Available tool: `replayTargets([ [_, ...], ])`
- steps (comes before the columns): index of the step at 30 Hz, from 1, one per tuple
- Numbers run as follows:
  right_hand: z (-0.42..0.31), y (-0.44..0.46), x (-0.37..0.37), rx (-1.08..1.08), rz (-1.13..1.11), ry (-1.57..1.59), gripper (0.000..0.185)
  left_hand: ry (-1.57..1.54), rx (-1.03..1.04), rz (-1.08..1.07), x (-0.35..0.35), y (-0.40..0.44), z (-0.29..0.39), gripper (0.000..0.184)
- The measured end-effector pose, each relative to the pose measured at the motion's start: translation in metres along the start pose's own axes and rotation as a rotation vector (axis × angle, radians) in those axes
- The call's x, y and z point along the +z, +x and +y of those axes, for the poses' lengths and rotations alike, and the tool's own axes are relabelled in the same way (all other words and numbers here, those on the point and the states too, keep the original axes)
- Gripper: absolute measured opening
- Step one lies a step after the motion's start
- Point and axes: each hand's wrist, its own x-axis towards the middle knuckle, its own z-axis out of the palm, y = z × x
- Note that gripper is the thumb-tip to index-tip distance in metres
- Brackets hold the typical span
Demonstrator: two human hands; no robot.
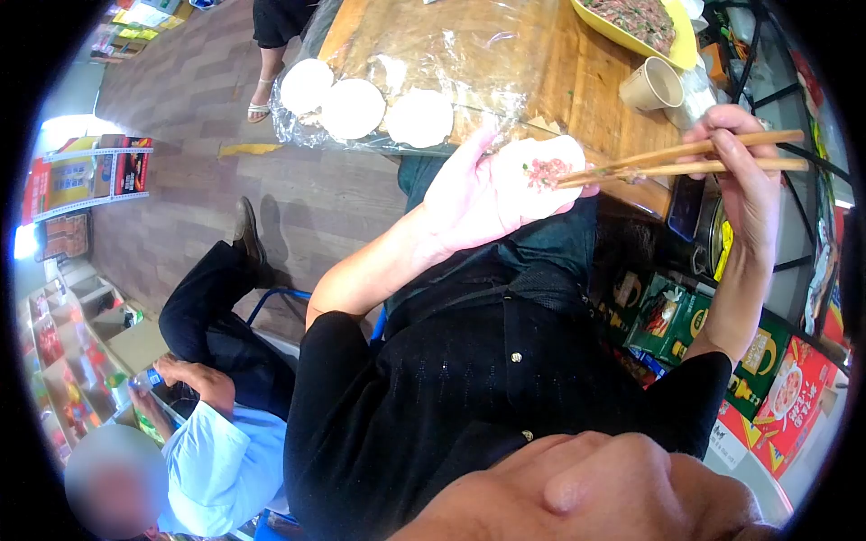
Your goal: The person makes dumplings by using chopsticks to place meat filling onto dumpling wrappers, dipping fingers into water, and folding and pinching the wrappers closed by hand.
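My left hand (463,200) is palm up, holding a round white dough wrapper (520,200) across the palm and fingers. A small lump of pink minced filling with green bits (548,173) sits on that wrapper. My right hand (744,171) is closed around a pair of wooden chopsticks (663,162), whose tips touch the filling. Three more white wrappers lie near the table's edge on clear plastic film (388,77). A yellow dish (690,45) at the table's far right holds minced filling (636,20).
A paper cup (651,86) stands on the wooden table (564,54), right of the film. A dark phone (686,207) is beside the table's right edge. A seated person (221,460) holds a bottle at lower left; another person's leg (269,68) shows beyond the table. Boxes (789,388) are at right.
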Motion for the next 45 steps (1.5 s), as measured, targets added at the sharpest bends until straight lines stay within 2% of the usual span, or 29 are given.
replayTargets([
  [9,0.011,0.016,0.009,0.02,0.015,0.13,0.024,-0.034,-0.009,-0.025,-0.001,-0.002,0.0,0.088],
  [16,0.014,0.017,0.008,0.012,-0.049,0.025,0.024,0.079,0.008,0.014,0.003,-0.001,0.0,0.086],
  [19,0.006,0.016,-0.002,0.004,-0.022,0.137,0.025,0.048,0.007,0.017,0.002,-0.001,0.0,0.087],
  [21,0.006,0.023,-0.021,-0.152,-0.015,0.265,0.027,0.019,-0.011,0.014,0.0,-0.001,0.001,0.087],
  [22,0.008,0.027,-0.03,-0.203,0.147,0.231,0.029,0.02,0.003,0.029,-0.002,-0.002,0.0,0.086],
  [23,0.008,0.034,-0.038,-0.267,0.208,0.248,0.03,0.034,0.009,0.034,-0.001,-0.001,0.0,0.086],
  [25,0.007,0.056,-0.046,-0.305,0.442,0.192,0.029,0.16,0.011,0.099,0.001,0.001,-0.001,0.084],
  [27,0.013,0.082,-0.065,-0.351,0.415,0.181,0.028,0.425,0.02,0.141,0.006,0.003,-0.004,0.083],
  [30,0.027,0.117,-0.077,-0.388,0.457,-0.011,0.026,0.706,0.071,0.105,0.007,0.005,-0.009,0.079],
  [34,0.047,0.153,-0.072,-0.359,0.408,-0.157,0.021,0.694,0.11,0.059,0.005,0.005,-0.016,0.068],
  [37,0.049,0.167,-0.055,-0.231,0.435,-0.292,0.019,0.69,0.109,0.08,0.007,0.005,-0.019,0.068],
  [39,0.051,0.173,-0.051,-0.289,0.36,-0.39,0.021,0.653,0.102,0.101,0.007,0.004,-0.021,0.069],
  [45,0.062,0.179,-0.042,-0.275,0.385,-0.543,0.021,0.597,0.071,0.149,0.011,-0.004,-0.029,0.075],
])
